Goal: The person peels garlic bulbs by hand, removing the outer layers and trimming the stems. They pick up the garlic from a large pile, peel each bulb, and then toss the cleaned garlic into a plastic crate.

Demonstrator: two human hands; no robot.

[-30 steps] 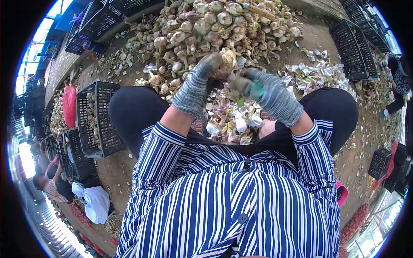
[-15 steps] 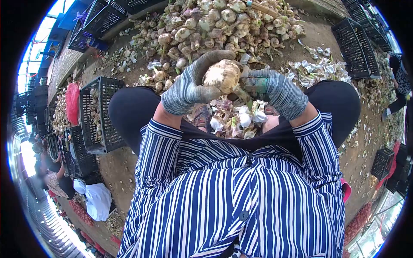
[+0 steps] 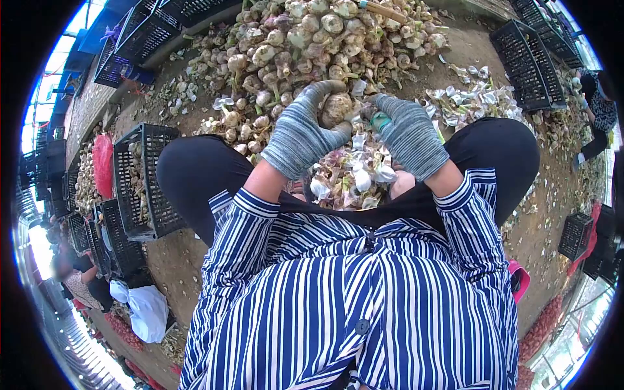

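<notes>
A garlic bulb (image 3: 336,110) sits between the thumb and fingers of my left hand (image 3: 296,136), which wears a grey knitted glove. My right hand (image 3: 411,138), gloved alike, is closed just to the right of the bulb. A small green thing (image 3: 381,120) shows at its fingertips, too hidden to name. Beyond both hands rises a large heap of garlic bulbs (image 3: 312,39). Below them, between my legs, lie loose peeled skins and trimmings (image 3: 351,172).
Black plastic crates stand at the left (image 3: 159,188) and the far right (image 3: 530,65). More white skins (image 3: 474,97) cover the ground by my right knee. A wooden handle (image 3: 383,10) lies on the heap. A white sack (image 3: 144,312) and other people are at the sides.
Both hands and the bulb have moved forward, closer to the heap. The bulb has turned and is now more covered by my left hand. The view has shifted slightly.
</notes>
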